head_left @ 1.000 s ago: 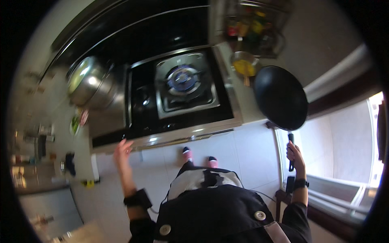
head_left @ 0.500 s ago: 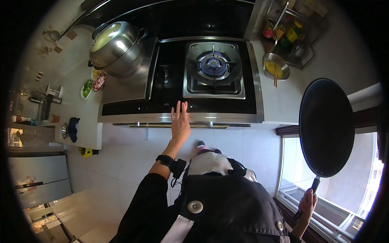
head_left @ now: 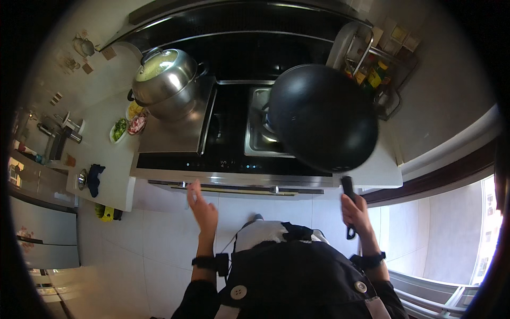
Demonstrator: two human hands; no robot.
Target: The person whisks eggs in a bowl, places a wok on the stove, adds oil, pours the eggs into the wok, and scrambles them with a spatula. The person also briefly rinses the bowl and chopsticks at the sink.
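My right hand (head_left: 355,212) grips the handle of a dark wok (head_left: 324,119), which hangs over the right burner's steel surround (head_left: 255,146) and hides most of it; whether it touches the burner I cannot tell. My left hand (head_left: 203,210) is empty, fingers apart, just below the front edge of the black glass cooktop (head_left: 228,127) with its lit controls. A lidded steel pot (head_left: 164,82) stands on the steel panel at the cooktop's left.
Small dishes of chopped green (head_left: 119,129), pink (head_left: 137,124) and yellow food (head_left: 134,109) sit left of the pot. A dark cloth (head_left: 94,179) lies on the left counter. A metal rack (head_left: 388,106) with bottles (head_left: 378,74) stands back right; a window (head_left: 457,228) is at lower right.
My right hand has swung the wok up and leftward from beside the counter to over the burner. My left hand has moved down and left from the control strip.
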